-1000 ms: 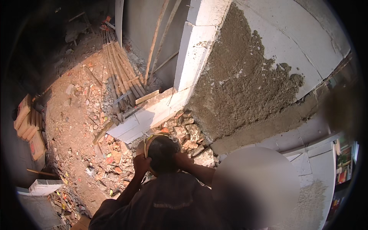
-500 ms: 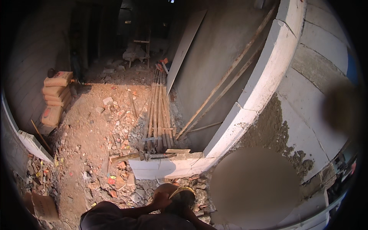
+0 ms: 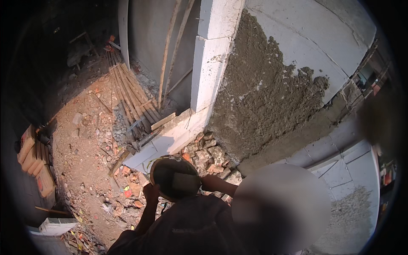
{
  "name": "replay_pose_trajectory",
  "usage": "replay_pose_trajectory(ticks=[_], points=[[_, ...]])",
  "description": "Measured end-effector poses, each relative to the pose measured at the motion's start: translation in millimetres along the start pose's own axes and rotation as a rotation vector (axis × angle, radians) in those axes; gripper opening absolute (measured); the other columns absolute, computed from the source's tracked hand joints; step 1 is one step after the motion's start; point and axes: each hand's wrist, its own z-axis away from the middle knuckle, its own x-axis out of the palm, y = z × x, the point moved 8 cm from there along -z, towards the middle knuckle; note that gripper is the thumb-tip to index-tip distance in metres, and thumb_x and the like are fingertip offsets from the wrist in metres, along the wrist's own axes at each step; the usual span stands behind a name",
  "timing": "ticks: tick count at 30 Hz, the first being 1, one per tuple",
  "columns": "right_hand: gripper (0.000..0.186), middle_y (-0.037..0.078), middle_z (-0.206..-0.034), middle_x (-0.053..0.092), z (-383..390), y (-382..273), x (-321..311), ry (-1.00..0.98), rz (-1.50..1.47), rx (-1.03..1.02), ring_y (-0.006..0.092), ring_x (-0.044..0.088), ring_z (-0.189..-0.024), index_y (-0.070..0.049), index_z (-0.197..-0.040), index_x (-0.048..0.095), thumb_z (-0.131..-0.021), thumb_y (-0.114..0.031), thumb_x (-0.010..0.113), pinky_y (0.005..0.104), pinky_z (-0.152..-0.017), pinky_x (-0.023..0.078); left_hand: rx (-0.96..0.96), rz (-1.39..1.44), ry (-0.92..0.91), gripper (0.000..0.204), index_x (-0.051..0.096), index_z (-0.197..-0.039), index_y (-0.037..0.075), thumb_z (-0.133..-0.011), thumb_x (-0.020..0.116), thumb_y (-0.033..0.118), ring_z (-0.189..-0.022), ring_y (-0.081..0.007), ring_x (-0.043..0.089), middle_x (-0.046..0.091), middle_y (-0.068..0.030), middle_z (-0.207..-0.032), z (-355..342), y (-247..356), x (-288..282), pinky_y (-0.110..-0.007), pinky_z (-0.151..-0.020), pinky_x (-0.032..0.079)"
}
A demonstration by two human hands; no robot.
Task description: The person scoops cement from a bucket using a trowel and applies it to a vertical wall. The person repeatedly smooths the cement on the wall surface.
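Observation:
A round, dark bucket [image 3: 163, 169] with a pale rim is held in front of my body, its mouth tipped up into view. My left hand [image 3: 151, 192] grips the rim on its left side. At the opposite side, my right hand [image 3: 209, 182] is closed on a trowel, whose flat grey blade [image 3: 185, 181] reaches into the bucket. What lies at the bottom is too dark to make out. Ahead to the right, wet grey mortar [image 3: 263, 89] coats part of a pale block wall [image 3: 314, 46]. A blurred round patch covers part of my right forearm.
A low white block sill [image 3: 170, 142] and upright block edge [image 3: 206, 63] stand beyond the bucket. Broken bricks [image 3: 212, 155] lie at the wall's foot. Wooden poles [image 3: 129, 95] are bundled on the rubble floor [image 3: 80, 157]. Stacked sacks [image 3: 36, 157] stand at left.
My view has turned right, bringing more of the mortared wall in. The bucket's mouth now faces me more openly, and the trowel blade shows inside it. My left hand has shifted along the rim.

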Motion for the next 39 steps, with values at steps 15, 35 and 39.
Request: replay_pose_trajectory(ticks=[15,35,39], points=[[0.021,0.013,-0.067,0.065,70.7,181.8,-296.2,0.521,-0.501,0.431,0.0186,0.064,-0.058,0.004,-0.085,0.065,-0.081,-0.016,0.064,0.0331,-0.056,0.053,0.039,-0.396,0.181,0.037,0.063,-0.070,-0.007,-0.063,0.065,0.030,-0.064,-0.0394,0.063,0.063,-0.0249,-0.068,-16.8,-55.8,-53.3,-0.048,-0.060,0.047],[0.018,0.019,-0.083,0.066,-16.3,-3.1,-3.2,0.092,0.109,0.108,0.0352,0.067,-0.084,-0.003,-0.090,0.067,-0.081,-0.013,0.055,0.0442,-0.071,0.054,0.188,-0.173,-0.113,0.024,0.065,-0.072,-0.006,-0.065,0.065,0.017,-0.053,-0.0183,0.057,0.060,-0.0118,-0.057,25.8,66.4,39.5,-0.037,-0.054,0.045],[0.026,0.021,-0.091,0.066,-28.3,-9.3,49.6,0.038,-0.050,-0.061,0.0377,0.065,-0.087,0.000,-0.092,0.066,-0.083,-0.023,0.057,0.0469,-0.076,0.053,0.342,-0.366,-0.118,0.028,0.063,-0.072,-0.005,-0.064,0.065,0.022,-0.062,-0.0357,0.061,0.060,-0.0235,-0.064,21.4,69.1,55.1,-0.042,-0.059,0.047]])
